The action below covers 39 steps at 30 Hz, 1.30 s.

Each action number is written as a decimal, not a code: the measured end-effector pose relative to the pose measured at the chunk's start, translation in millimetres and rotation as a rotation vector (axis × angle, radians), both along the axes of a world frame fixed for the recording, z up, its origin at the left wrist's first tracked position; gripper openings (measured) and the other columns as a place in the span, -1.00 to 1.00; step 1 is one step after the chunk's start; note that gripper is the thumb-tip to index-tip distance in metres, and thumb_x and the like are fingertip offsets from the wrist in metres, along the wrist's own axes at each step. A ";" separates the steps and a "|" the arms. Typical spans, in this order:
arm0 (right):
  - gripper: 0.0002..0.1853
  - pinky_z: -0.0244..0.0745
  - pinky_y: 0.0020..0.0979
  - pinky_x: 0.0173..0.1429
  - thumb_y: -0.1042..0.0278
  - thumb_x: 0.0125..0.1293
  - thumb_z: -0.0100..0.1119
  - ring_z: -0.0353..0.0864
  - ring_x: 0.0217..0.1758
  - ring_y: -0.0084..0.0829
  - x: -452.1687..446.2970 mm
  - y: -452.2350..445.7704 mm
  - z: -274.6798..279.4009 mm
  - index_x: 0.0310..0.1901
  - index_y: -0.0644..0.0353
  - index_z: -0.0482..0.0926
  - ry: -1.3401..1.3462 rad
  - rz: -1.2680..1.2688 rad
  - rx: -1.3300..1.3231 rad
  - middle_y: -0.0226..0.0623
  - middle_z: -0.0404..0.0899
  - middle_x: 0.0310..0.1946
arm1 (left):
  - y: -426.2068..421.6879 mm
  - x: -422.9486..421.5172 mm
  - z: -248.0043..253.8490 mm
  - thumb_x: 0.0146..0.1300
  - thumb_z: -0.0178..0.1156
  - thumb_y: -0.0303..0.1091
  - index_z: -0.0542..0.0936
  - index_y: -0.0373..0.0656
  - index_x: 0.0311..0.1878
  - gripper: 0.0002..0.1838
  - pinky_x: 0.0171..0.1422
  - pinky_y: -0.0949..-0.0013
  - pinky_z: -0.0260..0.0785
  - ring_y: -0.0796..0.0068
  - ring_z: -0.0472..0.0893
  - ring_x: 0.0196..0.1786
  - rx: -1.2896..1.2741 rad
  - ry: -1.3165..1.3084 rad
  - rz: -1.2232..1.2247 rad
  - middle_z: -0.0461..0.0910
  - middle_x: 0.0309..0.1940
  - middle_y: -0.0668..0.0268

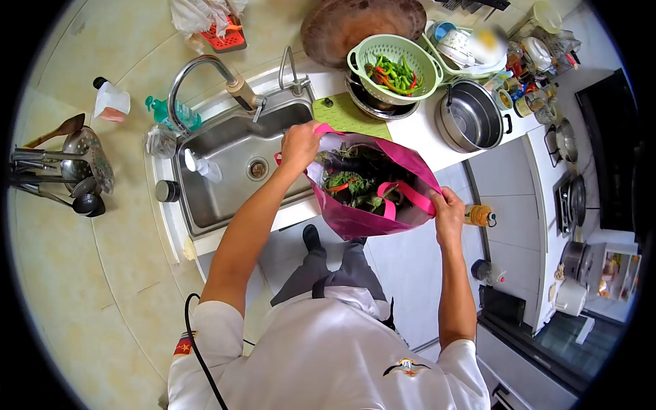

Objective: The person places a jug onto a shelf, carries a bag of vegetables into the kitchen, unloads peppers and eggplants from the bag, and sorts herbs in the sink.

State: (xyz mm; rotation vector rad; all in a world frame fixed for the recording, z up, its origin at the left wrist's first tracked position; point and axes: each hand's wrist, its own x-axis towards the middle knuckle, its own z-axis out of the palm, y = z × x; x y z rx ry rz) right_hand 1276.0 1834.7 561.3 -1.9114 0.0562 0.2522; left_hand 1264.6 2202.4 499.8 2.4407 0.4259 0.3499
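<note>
A white shirt [321, 348] behind them, the left hand [301, 145] and right hand [448, 213] grip the pink bag [342, 217] open between them, vegetables [348, 181] still inside; beyond, peppers [396, 74] already lie in a colander [430, 68].

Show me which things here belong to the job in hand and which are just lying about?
Seemingly part of the job:
- pink bag, gripped by the left hand and right hand
- greens inside it

Apparently just lying about, touched by neither hand:
- colander with peppers
- metal pot
- green pump bottle
- ladle
</note>
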 end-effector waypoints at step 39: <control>-0.37 0.59 -0.15 0.09 0.41 0.19 0.42 0.66 0.08 -0.02 41.6 8.5 36.9 0.33 0.12 0.48 -0.263 0.515 -0.421 -0.09 0.55 0.16 | 4.5 -90.7 139.4 0.11 0.43 -0.51 0.65 -0.14 0.22 -0.46 0.06 0.39 0.36 0.37 0.50 -0.10 -0.323 0.135 -0.131 0.50 -0.21 0.30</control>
